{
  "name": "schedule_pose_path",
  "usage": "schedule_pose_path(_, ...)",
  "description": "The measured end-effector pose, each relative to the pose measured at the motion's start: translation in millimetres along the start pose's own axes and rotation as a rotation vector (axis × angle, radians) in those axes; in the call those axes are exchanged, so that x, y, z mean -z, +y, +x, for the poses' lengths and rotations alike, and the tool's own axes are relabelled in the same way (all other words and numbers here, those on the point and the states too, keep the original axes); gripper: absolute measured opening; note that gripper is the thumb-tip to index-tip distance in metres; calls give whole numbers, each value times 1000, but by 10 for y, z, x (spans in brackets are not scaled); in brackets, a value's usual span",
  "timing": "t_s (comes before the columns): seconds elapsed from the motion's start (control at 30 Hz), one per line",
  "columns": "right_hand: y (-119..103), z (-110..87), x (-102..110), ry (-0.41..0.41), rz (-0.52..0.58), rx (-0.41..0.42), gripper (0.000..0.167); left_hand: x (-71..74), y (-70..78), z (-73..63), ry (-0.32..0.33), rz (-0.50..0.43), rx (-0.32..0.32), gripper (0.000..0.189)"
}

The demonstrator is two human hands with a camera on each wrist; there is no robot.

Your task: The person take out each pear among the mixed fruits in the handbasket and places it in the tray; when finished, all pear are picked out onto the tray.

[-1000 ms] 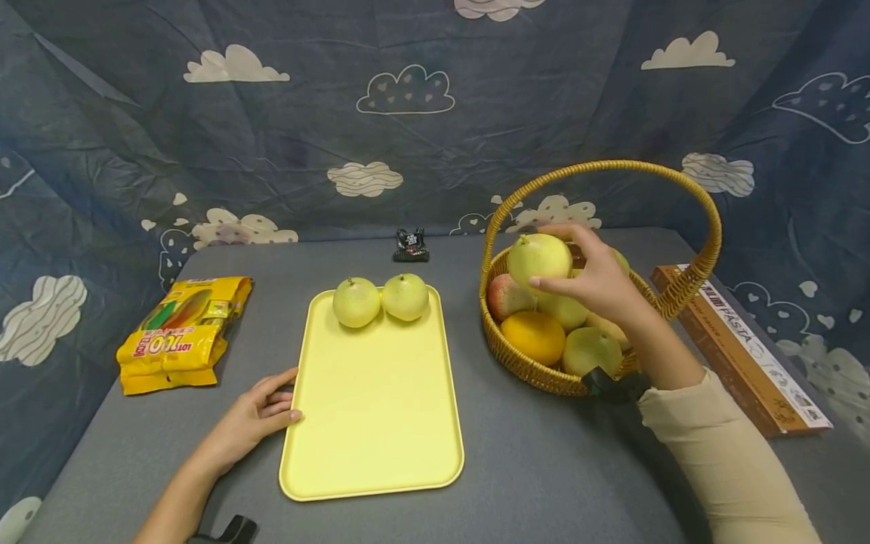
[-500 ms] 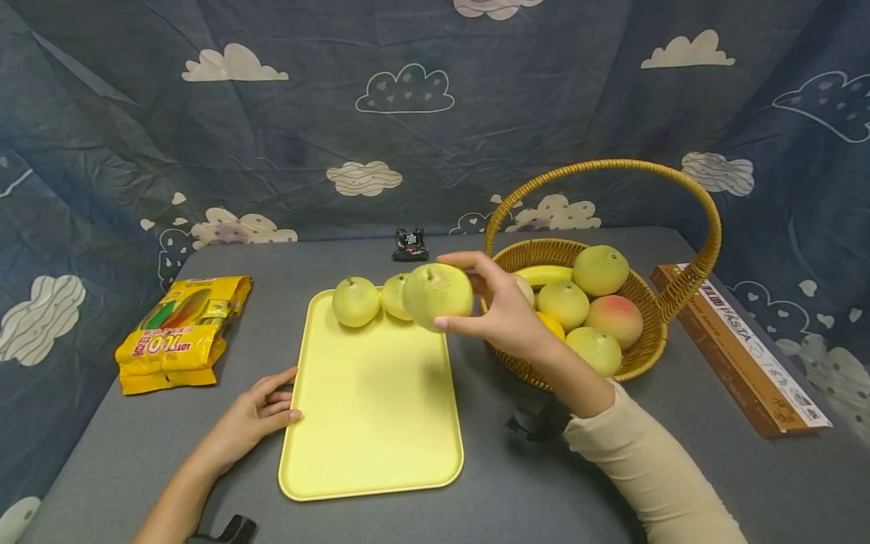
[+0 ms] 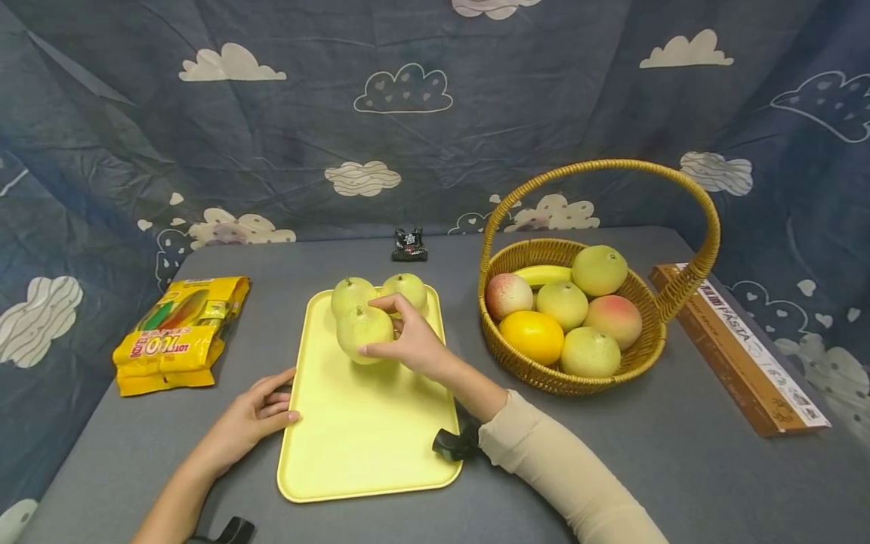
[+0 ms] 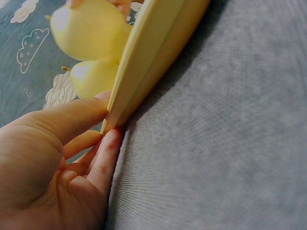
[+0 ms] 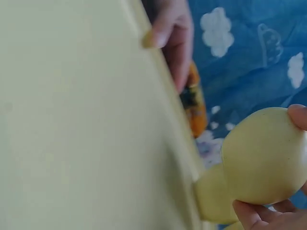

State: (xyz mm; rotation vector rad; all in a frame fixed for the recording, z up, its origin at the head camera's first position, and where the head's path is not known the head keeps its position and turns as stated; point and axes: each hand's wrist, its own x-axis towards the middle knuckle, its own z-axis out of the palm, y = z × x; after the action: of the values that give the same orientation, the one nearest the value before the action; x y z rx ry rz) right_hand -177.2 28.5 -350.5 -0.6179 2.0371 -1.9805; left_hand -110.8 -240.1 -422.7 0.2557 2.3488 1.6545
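In the head view my right hand (image 3: 418, 340) holds a round yellow-green pear (image 3: 363, 334) between thumb and fingers, above the far part of the yellow tray (image 3: 360, 453). Behind it, two similar pears stand side by side on the tray: the left pear (image 3: 351, 293) is partly covered by the held one, the right pear (image 3: 405, 289) by my fingers. My left hand (image 3: 248, 419) pinches the tray's left edge; the left wrist view shows its thumb on the rim and fingers against the outer side. The right wrist view shows the held pear (image 5: 264, 158) close up.
A wicker basket (image 3: 523, 374) with a tall handle stands at the right, holding a banana, peaches, a yellow fruit and several green ones. Beyond it lies a pasta box (image 3: 741, 347). A yellow snack bag (image 3: 180, 332) lies left, a small black packet (image 3: 410, 245) at the back.
My right hand has carried the pear from above the basket leftward and nearer, over the tray in front of the two pears. The left hand has stayed on the tray's edge.
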Motion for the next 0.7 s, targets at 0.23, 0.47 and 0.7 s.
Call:
schedule_pose_path(0.23, 400, 77, -43, -18, -24, -61, 60, -13, 1, 0, -6, -21, 8, 71)
schedule_pose_path(0.47, 564, 124, -68, -36, -62, -56, 60, -7, -9, 10, -7, -14, 19, 71)
schedule_pose_path(0.7, 532, 110, -77, -63, -67, -91, 61, -9, 11, -2, -7, -21, 19, 71)
